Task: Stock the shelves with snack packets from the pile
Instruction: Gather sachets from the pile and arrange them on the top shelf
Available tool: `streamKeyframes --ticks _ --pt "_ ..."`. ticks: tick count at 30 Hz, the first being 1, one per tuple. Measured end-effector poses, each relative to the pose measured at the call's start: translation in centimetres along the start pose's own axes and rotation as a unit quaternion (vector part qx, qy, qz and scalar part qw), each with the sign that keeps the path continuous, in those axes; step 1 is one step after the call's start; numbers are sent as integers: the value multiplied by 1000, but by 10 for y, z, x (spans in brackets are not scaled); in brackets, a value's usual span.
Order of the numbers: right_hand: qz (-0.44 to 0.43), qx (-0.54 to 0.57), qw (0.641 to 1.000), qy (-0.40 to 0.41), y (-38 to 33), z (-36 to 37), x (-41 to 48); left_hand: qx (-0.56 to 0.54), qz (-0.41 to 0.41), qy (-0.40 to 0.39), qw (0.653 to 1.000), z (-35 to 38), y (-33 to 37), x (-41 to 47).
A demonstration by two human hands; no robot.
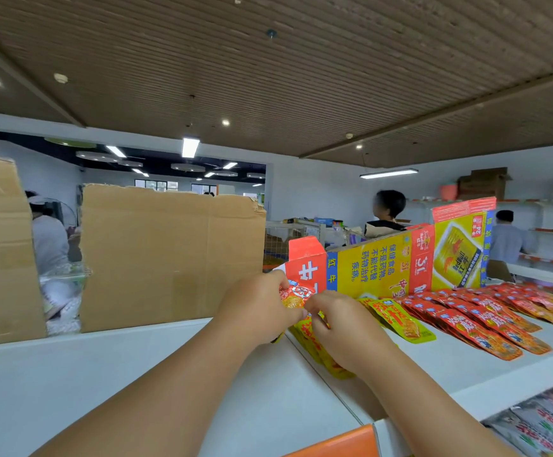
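On the white top shelf (pixel 466 367), my left hand (pixel 258 305) pinches a red-and-yellow snack packet (pixel 293 296) at its upper end. My right hand (pixel 344 324) presses on a stack of yellow packets (pixel 314 349) lying on the shelf, its fingertips touching the same packet. To the right lie one yellow packet (pixel 400 321) and overlapping rows of red packets (pixel 486 321) stretching along the shelf. The pile the packets come from is not in view.
A yellow-and-red drink carton (pixel 400 262) stands flattened behind the packets. Two brown cardboard sheets (pixel 169 255) stand upright at left. More packets fill the lower shelf (pixel 545 427). Two people stand beyond the shelf near wall shelving at right.
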State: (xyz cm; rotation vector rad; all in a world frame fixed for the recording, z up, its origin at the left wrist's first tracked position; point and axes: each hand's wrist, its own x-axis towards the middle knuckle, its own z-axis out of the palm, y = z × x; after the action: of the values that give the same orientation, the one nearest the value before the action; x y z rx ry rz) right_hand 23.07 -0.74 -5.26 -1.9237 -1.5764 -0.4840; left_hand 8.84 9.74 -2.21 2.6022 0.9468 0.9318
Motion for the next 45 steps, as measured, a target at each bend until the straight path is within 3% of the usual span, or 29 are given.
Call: streamKeyframes --ticks 9,14,26,30,34,40,45 --pt "86 117 987 64 7 -7 2 -60 77 -21 995 -2 10 -1" --pt "99 113 987 56 19 -9 2 -55 127 -56 989 5 24 -7" --pt "123 119 979 106 40 -37 3 -22 183 27 982 -4 43 0" --pt "143 62 978 141 89 -67 -8 50 192 12 980 -5 69 12" --pt "164 33 973 156 146 -103 -24 57 192 9 980 15 117 34" --pt "183 13 969 167 258 -158 -55 78 218 6 973 100 228 58" --pt "180 32 974 131 354 -190 -75 110 241 4 964 173 308 83"
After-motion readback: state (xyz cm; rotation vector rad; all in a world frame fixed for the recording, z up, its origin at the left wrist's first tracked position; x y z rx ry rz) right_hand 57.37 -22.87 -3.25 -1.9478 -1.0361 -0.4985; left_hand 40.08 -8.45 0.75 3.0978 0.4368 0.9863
